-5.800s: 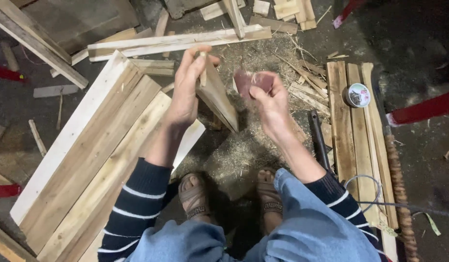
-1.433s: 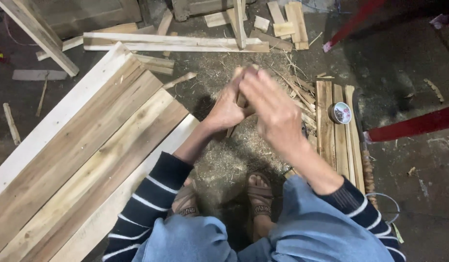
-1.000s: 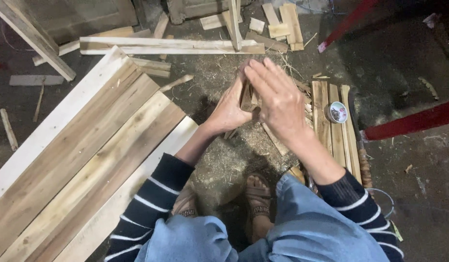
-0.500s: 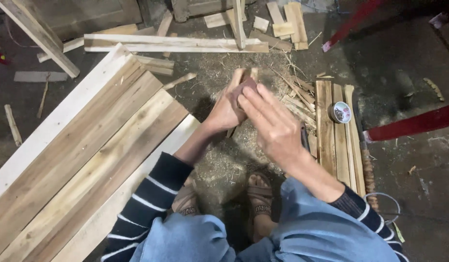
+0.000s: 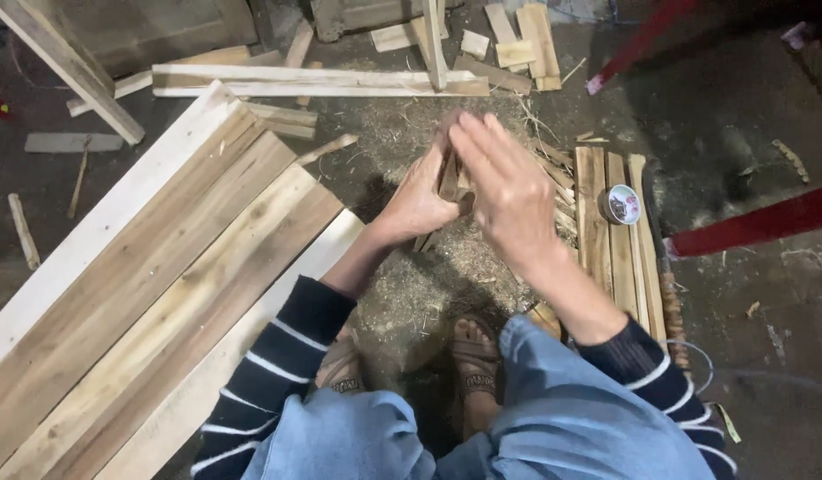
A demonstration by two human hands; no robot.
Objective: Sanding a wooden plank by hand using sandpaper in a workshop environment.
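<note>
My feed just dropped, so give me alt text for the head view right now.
Seen from above, the left hand grips a small wooden piece while the right hand lies flat against it. Below lie sawdust, with wide planks to one side and narrow slats bearing a small round tin to the other.

Small wood piece (image 5: 448,178) — upright, pale, clasped between hands.

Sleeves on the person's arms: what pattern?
Dark navy sleeves with thin white stripes, in the head view.
</note>
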